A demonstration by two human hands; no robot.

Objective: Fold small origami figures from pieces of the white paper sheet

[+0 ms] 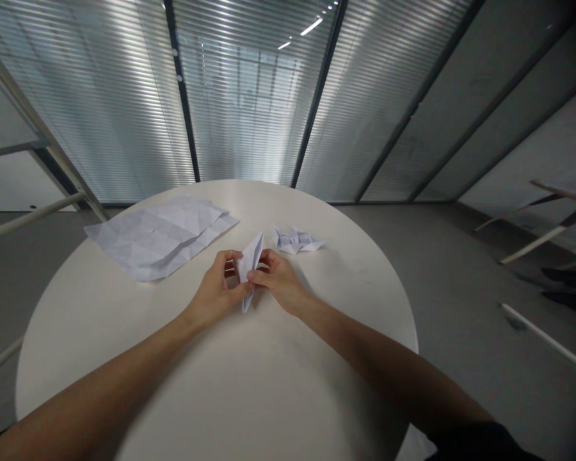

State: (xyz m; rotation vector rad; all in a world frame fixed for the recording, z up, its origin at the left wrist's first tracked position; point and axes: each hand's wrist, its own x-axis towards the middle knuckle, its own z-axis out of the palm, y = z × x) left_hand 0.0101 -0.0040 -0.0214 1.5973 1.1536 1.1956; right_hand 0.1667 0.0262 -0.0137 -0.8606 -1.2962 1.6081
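A narrow folded white paper piece [249, 264] stands almost upright between both my hands, above the middle of the round white table [230, 378]. My left hand [217, 289] pinches its left side with the fingers closed. On the other side, my right hand [279, 280] is closed on the right edge. Both hands hover just over the tabletop.
Several creased white sheets [160, 234] lie stacked at the table's far left. A finished folded paper figure [296, 241] rests at the far right of centre. Behind the table is a glass wall with blinds; white rails stand at left and right.
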